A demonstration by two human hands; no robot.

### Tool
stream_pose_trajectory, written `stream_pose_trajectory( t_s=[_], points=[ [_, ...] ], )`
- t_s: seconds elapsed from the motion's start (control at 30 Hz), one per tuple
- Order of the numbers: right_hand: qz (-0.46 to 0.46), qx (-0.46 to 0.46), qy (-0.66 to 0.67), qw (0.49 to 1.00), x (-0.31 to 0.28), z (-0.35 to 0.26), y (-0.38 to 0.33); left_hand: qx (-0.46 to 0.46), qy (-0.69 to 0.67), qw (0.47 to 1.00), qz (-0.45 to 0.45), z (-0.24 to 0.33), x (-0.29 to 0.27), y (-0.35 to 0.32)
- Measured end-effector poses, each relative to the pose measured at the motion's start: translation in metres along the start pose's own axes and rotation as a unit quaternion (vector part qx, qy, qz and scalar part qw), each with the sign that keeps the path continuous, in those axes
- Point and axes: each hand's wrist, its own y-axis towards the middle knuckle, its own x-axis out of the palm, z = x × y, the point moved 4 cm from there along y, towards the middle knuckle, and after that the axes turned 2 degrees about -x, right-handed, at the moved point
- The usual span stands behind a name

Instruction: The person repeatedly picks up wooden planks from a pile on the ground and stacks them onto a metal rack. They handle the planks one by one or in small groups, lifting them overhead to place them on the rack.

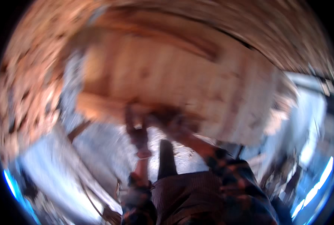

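A broad panel of pale wooden planks (167,75) fills the middle of the head view, smeared by motion. Along its near edge runs a wooden strip (99,107). My left hand (137,131) is at this strip, thumb and fingers apart on either side, seeming to grip it. Just to the right, my right hand (177,126) is bent over the same edge, its fingers curled and closed. Something dark lies by those fingers, but blur hides what it is. Another wooden strip (170,35) lies across the far part of the panel.
Rough reddish-brown ground or wall (28,78) curves round the left and far sides. Pale grey sheets (58,168) lean at the lower left, near a thin wooden leg (78,130). More whitish sheeting (313,112) and blurred clutter stand at the right.
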Motion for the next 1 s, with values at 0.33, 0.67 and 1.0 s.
stream_pose_trajectory(
  t_s=[0.33, 0.67, 1.0],
  points=[
    [0.201, 0.141, 0.400, 0.883, -0.041, 0.110, -0.066, -0.060, 0.198, 0.966, -0.157, -0.030, 0.040, 0.031],
    [0.295, 0.622, 0.560, 0.460, -0.078, 0.435, -0.501, 0.016, 0.123, 0.875, -0.468, 0.061, 0.566, -0.191],
    [0.236, 0.563, 0.633, 0.475, 0.004, 0.650, -0.554, 0.245, 0.517, 0.727, -0.380, -0.041, 0.877, -0.166]
  ],
)
